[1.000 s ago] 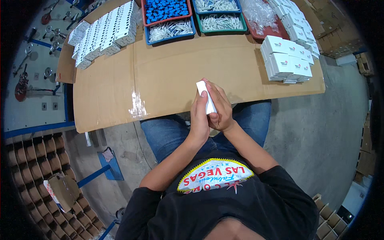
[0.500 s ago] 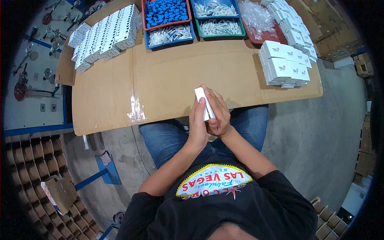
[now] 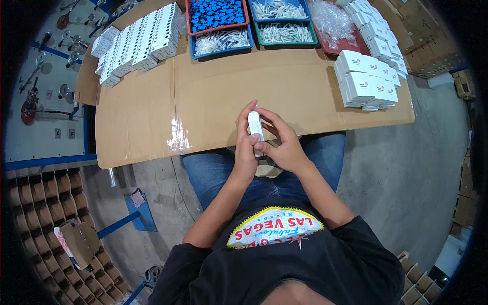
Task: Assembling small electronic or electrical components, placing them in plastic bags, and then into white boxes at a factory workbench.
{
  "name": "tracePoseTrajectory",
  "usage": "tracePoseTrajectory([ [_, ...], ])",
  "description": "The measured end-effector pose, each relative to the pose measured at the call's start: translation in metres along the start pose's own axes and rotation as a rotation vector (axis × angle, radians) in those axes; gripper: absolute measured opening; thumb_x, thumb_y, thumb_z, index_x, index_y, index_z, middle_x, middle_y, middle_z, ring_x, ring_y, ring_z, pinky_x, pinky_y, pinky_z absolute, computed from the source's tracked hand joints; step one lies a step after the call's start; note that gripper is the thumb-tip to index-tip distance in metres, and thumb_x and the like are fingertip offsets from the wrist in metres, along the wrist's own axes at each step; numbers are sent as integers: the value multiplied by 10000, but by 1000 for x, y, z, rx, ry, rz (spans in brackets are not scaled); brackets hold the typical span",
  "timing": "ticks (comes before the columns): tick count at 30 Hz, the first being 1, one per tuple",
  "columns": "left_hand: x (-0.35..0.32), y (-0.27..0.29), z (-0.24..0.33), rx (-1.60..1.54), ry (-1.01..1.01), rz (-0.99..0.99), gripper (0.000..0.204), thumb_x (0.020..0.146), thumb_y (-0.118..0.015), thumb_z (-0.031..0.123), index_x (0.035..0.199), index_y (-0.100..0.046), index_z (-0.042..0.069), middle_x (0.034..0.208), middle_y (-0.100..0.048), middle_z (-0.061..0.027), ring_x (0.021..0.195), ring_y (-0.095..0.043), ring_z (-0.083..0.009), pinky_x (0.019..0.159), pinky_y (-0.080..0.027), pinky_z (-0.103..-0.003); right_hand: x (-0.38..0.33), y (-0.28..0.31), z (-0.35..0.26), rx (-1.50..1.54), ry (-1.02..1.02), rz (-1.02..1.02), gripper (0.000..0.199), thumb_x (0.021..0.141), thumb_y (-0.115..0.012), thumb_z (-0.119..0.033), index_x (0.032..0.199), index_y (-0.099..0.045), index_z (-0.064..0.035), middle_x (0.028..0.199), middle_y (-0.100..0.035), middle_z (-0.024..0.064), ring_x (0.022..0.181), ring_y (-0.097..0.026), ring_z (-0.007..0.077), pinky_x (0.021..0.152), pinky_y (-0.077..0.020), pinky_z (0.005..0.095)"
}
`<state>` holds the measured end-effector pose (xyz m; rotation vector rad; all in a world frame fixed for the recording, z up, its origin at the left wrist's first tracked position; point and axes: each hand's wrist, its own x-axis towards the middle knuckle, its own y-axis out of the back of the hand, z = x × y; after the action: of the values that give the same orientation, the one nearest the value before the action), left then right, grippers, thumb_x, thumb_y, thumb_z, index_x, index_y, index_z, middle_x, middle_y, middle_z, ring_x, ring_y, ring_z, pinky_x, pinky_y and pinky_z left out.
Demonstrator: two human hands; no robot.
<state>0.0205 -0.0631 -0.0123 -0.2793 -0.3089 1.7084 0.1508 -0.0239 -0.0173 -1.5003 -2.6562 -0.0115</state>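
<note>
A small white box (image 3: 255, 123) is held upright on its long axis between my two hands, close to the table's near edge and above my lap. My left hand (image 3: 245, 152) wraps its left side, thumb lying across the lower part. From the other side my right hand (image 3: 287, 147) grips it, with the index finger reaching to the top end and the thumb at the lower end. One narrow face of the box points up at me; its lower faces are hidden by my fingers.
Cardboard (image 3: 213, 101) covers the table. Black-marked white units (image 3: 137, 46) stand in rows at the far left. Trays hold blue parts (image 3: 216, 14) and white pieces (image 3: 222, 41). Clear plastic bags (image 3: 330, 23) fill a red tray. White boxes (image 3: 367, 79) are stacked at the right.
The white box has turned in my hands, so its narrow face now shows more squarely. My right fingers have spread from lying flat along its side, and both thumbs have moved to its lower end.
</note>
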Motion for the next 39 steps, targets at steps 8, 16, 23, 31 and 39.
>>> tracePoseTrajectory([
  [8,5,6,42,-266,605,-49,767,1018,-278,685,1511,-406,111,1374,-556,-96,1227,-566,-216,1032,-468,-385,-2,0,-14,-356,214,38,711,835,-777,-230,1452,-474,-50,1453,-465,190,1341,-483,331,1086,-427,416],
  [16,-9,1,22,-434,602,73,511,1036,-485,521,1364,-511,130,1199,-617,-41,1131,-607,-183,966,-504,-371,4,-4,0,-533,368,69,693,885,-703,-396,1431,-493,-25,1402,-507,232,1264,-532,396,1047,-453,438],
  [23,-13,-10,22,-407,565,111,558,1032,-468,557,1361,-522,109,1185,-607,-32,1093,-588,-139,945,-456,-321,5,0,10,-573,454,49,709,963,-616,-447,1467,-445,23,1506,-431,258,1326,-492,420,1091,-418,453],
  [31,-13,-6,13,-320,534,112,514,1040,-493,493,1344,-526,80,1165,-622,-45,1087,-610,-158,959,-479,-335,3,-7,6,-559,505,131,703,1014,-506,-474,1489,-403,34,1506,-417,304,1331,-484,462,1107,-396,474],
  [39,-12,-5,8,-223,431,68,469,1043,-492,476,1260,-561,66,1091,-624,-41,990,-615,-132,860,-502,-301,3,-6,11,-593,579,116,714,1045,-445,-462,1470,-381,108,1466,-450,331,1321,-497,476,1109,-397,486],
])
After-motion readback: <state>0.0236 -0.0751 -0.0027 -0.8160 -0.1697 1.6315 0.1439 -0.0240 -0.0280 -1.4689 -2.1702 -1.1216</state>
